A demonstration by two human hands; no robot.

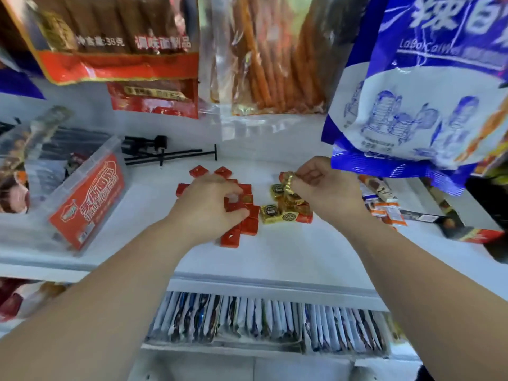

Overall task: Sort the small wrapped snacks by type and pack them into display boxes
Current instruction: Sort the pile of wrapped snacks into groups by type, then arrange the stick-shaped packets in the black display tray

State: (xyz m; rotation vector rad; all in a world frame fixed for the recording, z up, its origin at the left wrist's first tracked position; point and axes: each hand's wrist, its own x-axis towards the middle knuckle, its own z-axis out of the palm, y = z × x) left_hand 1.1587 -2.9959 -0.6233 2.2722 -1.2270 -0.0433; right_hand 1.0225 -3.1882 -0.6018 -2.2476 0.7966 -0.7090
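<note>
Several small red wrapped squares lie spread on the white shelf, with a cluster of gold wrapped squares just to their right. My left hand reaches over the red group, fingers curled around one red square. My right hand hovers over the gold cluster and pinches a gold wrapped square between thumb and fingers. A clear plastic display box with a red label stands at the left of the shelf.
Large snack bags hang above: red ones, a clear bag of orange sticks, blue-and-white ones. Black hooks lie at the shelf's back. Orange-and-white packets lie right. A lower shelf holds a row of packets.
</note>
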